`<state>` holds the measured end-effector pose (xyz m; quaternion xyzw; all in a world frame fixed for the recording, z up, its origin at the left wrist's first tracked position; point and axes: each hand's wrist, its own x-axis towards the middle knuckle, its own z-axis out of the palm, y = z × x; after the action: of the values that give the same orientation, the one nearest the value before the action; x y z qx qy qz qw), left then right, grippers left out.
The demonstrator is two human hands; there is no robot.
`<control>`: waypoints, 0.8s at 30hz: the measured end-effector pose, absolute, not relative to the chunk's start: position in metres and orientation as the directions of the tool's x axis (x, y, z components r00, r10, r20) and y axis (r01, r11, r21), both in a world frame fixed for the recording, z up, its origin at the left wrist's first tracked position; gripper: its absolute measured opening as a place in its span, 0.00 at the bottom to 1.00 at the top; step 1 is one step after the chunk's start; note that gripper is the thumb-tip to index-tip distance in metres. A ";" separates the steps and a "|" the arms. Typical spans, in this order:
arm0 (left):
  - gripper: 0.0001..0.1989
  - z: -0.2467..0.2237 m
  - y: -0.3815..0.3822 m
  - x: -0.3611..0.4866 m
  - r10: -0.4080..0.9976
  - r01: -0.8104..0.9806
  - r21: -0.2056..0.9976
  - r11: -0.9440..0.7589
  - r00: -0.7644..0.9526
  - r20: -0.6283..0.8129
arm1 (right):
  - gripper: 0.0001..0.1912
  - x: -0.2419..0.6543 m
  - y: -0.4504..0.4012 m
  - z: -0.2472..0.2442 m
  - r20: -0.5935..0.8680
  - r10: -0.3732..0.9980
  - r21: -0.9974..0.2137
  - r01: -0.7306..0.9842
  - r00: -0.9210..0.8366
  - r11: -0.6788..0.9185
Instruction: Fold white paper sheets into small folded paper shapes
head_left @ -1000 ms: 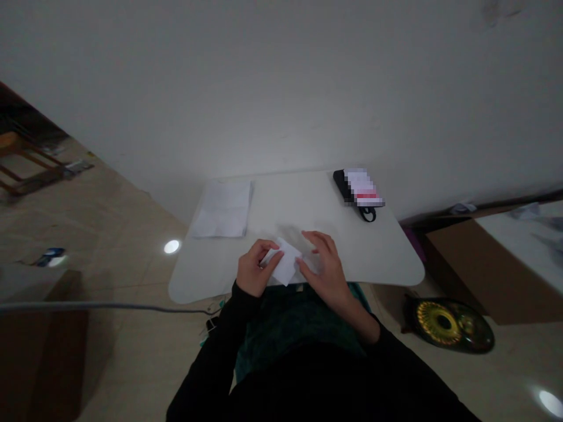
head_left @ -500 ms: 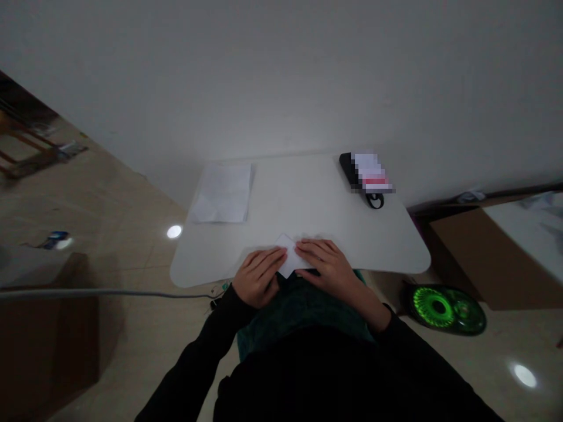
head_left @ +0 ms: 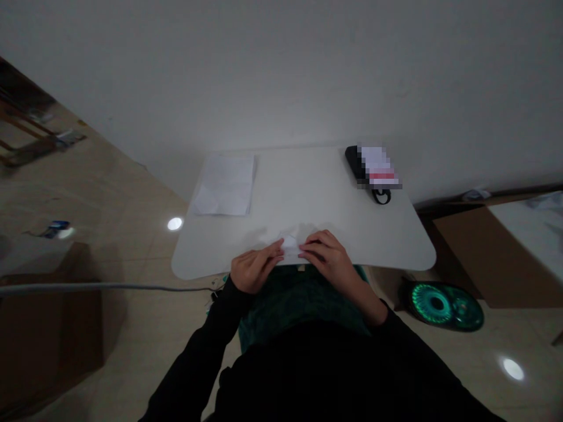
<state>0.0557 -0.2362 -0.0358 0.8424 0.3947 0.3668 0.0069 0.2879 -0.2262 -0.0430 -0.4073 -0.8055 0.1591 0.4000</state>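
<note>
Between my hands, at the near edge of the white table (head_left: 303,193), is a small folded piece of white paper (head_left: 291,246). My left hand (head_left: 254,266) pinches its left side, thumb and fingers together. On the right side my right hand (head_left: 329,255) grips the paper between thumb and fingertips, the other fingers curled. The fingertips cover the paper's side corners, so its full outline is partly hidden.
White sheets (head_left: 226,184) lie at the table's back left. A black item with a blurred-out card (head_left: 380,167) and a strap sits at the back right. A lit green fan-like device (head_left: 442,306) and a cardboard box (head_left: 497,258) are to the right; a grey cable (head_left: 109,287) runs in from the left.
My hands have gone from lying flatter over the diamond-shaped paper to pinching its two sides. The paper now looks shorter and partly raised. The view has shifted slightly.
</note>
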 end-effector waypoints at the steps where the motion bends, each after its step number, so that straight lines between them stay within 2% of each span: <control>1: 0.20 -0.036 -0.237 0.057 0.723 0.673 0.375 -0.637 0.354 0.593 | 0.08 0.287 -0.225 -0.042 0.505 0.800 -0.611 0.520 -0.324 0.597; 5: 0.20 -0.037 -0.240 0.064 0.855 0.678 0.574 -0.459 0.162 0.493 | 0.06 0.284 -0.221 -0.038 0.428 0.871 -0.695 0.527 -0.242 0.488; 10: 0.15 -0.035 -0.243 0.069 0.919 0.696 0.653 -0.298 0.026 0.392 | 0.07 0.277 -0.213 -0.032 0.307 0.936 -0.731 0.586 -0.175 0.349; 15: 0.17 -0.032 -0.239 0.069 0.951 0.578 0.783 -0.229 -0.038 0.306 | 0.09 0.272 -0.211 -0.029 0.232 0.962 -0.725 0.633 -0.146 0.271; 18: 0.17 -0.031 -0.234 0.067 0.956 0.559 0.800 -0.218 -0.043 0.290 | 0.10 0.270 -0.212 -0.028 0.219 0.967 -0.718 0.649 -0.134 0.253; 24: 0.08 -0.032 -0.230 0.062 0.940 0.580 0.757 -0.300 0.045 0.338 | 0.10 0.268 -0.213 -0.027 0.221 0.968 -0.704 0.668 -0.119 0.242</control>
<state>0.0620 -0.2301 -0.0322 0.6899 0.5510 0.4170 0.2156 0.2683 -0.2129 -0.0270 -0.5732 -0.7134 0.2242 0.3350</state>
